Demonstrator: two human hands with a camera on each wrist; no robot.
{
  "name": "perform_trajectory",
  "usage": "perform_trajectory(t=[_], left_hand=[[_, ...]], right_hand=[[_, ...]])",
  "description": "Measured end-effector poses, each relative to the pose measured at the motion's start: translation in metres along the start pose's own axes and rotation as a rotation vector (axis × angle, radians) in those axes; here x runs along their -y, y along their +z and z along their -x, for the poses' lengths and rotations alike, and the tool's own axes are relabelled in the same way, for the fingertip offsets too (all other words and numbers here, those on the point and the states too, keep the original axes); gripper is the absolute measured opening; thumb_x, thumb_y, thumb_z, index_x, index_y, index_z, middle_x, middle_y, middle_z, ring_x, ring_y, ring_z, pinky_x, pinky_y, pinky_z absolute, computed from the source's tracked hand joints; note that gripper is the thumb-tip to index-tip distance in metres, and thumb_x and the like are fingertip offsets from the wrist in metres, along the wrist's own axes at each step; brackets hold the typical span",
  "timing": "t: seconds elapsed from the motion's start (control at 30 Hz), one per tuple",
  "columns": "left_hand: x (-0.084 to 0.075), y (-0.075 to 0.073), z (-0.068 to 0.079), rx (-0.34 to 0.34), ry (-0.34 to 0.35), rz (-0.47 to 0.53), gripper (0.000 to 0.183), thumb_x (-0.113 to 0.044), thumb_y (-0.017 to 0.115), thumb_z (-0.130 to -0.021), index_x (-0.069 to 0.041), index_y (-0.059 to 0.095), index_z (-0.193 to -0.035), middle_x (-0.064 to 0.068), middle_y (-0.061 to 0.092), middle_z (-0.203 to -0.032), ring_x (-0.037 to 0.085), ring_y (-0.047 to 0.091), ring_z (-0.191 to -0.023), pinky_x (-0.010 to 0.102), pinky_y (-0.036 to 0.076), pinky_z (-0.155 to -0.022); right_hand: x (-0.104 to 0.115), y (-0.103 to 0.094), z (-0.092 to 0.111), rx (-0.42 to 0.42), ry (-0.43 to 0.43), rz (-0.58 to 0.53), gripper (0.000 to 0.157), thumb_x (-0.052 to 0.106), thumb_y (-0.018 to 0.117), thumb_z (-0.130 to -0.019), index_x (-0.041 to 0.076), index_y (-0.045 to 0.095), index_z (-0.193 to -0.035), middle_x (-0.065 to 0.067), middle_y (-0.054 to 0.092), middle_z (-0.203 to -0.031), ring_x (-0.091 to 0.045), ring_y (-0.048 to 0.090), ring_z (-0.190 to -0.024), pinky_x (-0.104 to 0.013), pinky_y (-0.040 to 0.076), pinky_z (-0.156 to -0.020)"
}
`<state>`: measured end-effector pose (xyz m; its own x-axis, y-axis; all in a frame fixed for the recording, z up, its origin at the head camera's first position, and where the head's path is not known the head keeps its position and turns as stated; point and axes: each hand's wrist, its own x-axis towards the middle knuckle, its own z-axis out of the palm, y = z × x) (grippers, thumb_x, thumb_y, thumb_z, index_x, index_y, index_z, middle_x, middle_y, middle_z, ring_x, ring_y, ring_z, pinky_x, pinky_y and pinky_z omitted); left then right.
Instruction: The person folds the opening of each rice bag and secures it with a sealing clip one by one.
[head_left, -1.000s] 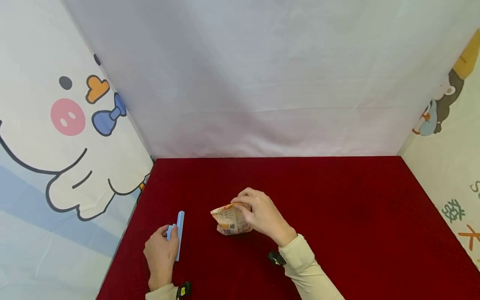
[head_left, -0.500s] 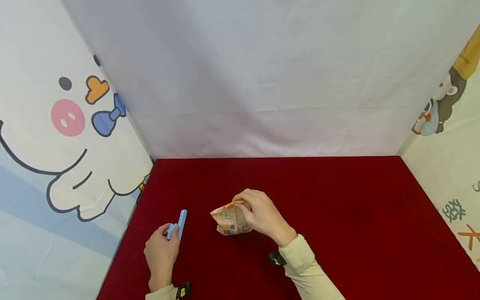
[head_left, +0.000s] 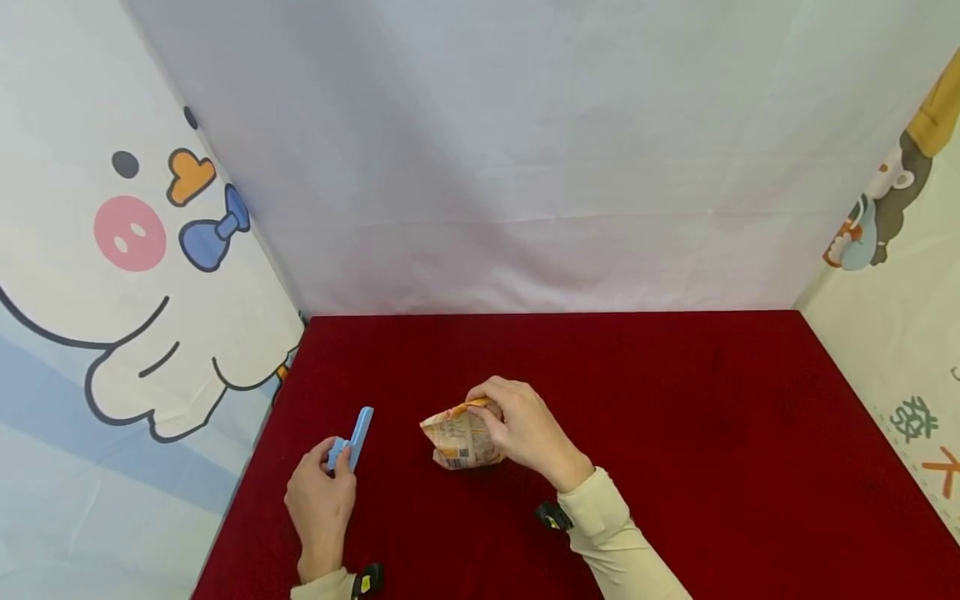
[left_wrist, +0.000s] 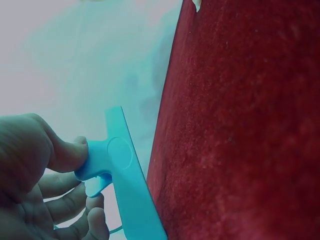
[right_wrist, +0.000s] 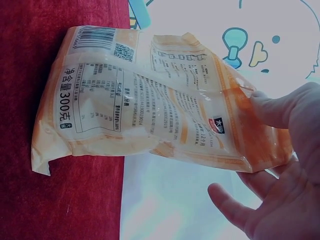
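Note:
My left hand (head_left: 321,502) pinches the short handle of a light blue bag clip (head_left: 361,433) between thumb and fingers. In the left wrist view the clip's long bar (left_wrist: 134,195) runs alongside the red cloth edge, the thumb pressing on the handle. To its right, my right hand (head_left: 531,435) pinches the top edge of a printed food bag (head_left: 459,442). The right wrist view shows the bag's cream and orange back (right_wrist: 95,95) with a barcode and text; thumb and fingers grip its orange top end. The bag's base is down at the red cloth.
A red cloth (head_left: 675,417) covers the table under both hands. A plain white curtain (head_left: 525,167) hangs behind the far edge. Cartoon-printed curtains stand at the left (head_left: 150,333) and right (head_left: 900,333) sides.
The left hand has lifted slightly forward, and the clip has tilted so its far end leans further right. The right hand and the bag stay almost where they were.

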<state>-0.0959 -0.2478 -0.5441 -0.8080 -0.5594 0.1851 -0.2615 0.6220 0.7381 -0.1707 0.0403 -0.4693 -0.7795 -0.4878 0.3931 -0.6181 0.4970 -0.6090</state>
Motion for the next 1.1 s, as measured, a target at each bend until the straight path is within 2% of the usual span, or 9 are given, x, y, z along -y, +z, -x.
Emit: perform_trajectory(t=[0.2, 0.5, 0.73, 0.87, 0.93, 1.0, 1.1], left_hand=[[-0.0007, 0.0015, 0.0003, 0.004, 0.011, 0.001, 0.032, -0.016, 0.07, -0.1, -0.001, 0.073, -0.128, 0.026, 0.075, -0.107, 0.041, 0.07, -0.093, 0.062, 0.047, -0.086], [-0.0015, 0.0039, 0.0012, -0.071, 0.027, 0.039, 0.03, -0.017, 0.075, -0.098, -0.006, 0.076, -0.126, 0.021, 0.078, -0.109, 0.037, 0.074, -0.091, 0.059, 0.049, -0.086], [-0.0036, 0.0035, 0.0006, -0.1, 0.03, 0.067, 0.03, -0.016, 0.077, -0.097, -0.006, 0.075, -0.126, 0.021, 0.08, -0.108, 0.039, 0.077, -0.09, 0.061, 0.049, -0.086], [-0.004, 0.0023, 0.0006, -0.11, 0.034, 0.088, 0.031, -0.015, 0.078, -0.097, -0.005, 0.074, -0.126, 0.02, 0.08, -0.111, 0.039, 0.078, -0.09, 0.058, 0.05, -0.087], [-0.0047, 0.0018, 0.0007, -0.117, 0.042, 0.092, 0.031, -0.015, 0.079, -0.096, -0.005, 0.075, -0.125, 0.019, 0.08, -0.111, 0.037, 0.079, -0.089, 0.049, 0.053, -0.084], [-0.0054, 0.0016, 0.0008, -0.124, 0.051, 0.098, 0.031, -0.013, 0.079, -0.095, -0.006, 0.075, -0.125, 0.018, 0.081, -0.11, 0.031, 0.078, -0.085, 0.031, 0.055, -0.079], [-0.007, 0.0013, 0.0009, -0.124, 0.066, 0.12, 0.031, -0.01, 0.08, -0.094, -0.006, 0.076, -0.124, 0.017, 0.081, -0.108, 0.016, 0.074, -0.077, 0.008, 0.046, -0.068]], right_hand=[[-0.0008, -0.0003, 0.0008, 0.0, -0.007, -0.004, 0.008, 0.011, 0.074, -0.101, 0.011, 0.078, -0.108, 0.0, 0.077, -0.102, -0.006, 0.054, -0.073, -0.02, 0.048, -0.065], [-0.0027, 0.0002, 0.0011, -0.002, -0.011, -0.008, 0.008, 0.01, 0.074, -0.1, 0.01, 0.078, -0.107, 0.0, 0.077, -0.101, -0.006, 0.055, -0.073, -0.02, 0.049, -0.066], [-0.0019, -0.0002, 0.0009, -0.008, -0.015, -0.004, 0.007, 0.01, 0.075, -0.099, 0.01, 0.078, -0.106, 0.0, 0.077, -0.101, -0.006, 0.055, -0.073, -0.02, 0.048, -0.066], [-0.001, -0.0004, 0.0012, -0.006, -0.015, -0.012, 0.007, 0.01, 0.075, -0.1, 0.011, 0.078, -0.106, 0.0, 0.077, -0.101, -0.006, 0.055, -0.073, -0.02, 0.049, -0.065], [-0.0008, -0.0004, 0.0013, -0.005, -0.015, -0.011, 0.007, 0.01, 0.075, -0.1, 0.011, 0.078, -0.106, 0.0, 0.077, -0.101, -0.006, 0.055, -0.074, -0.02, 0.049, -0.065], [-0.0007, -0.0005, 0.0013, -0.004, -0.015, -0.009, 0.007, 0.01, 0.074, -0.1, 0.011, 0.078, -0.106, 0.0, 0.077, -0.102, -0.006, 0.055, -0.074, -0.02, 0.049, -0.065], [-0.0005, -0.0006, 0.0012, -0.005, -0.016, -0.008, 0.007, 0.011, 0.074, -0.1, 0.011, 0.078, -0.107, 0.0, 0.077, -0.102, -0.006, 0.055, -0.074, -0.02, 0.049, -0.065]])
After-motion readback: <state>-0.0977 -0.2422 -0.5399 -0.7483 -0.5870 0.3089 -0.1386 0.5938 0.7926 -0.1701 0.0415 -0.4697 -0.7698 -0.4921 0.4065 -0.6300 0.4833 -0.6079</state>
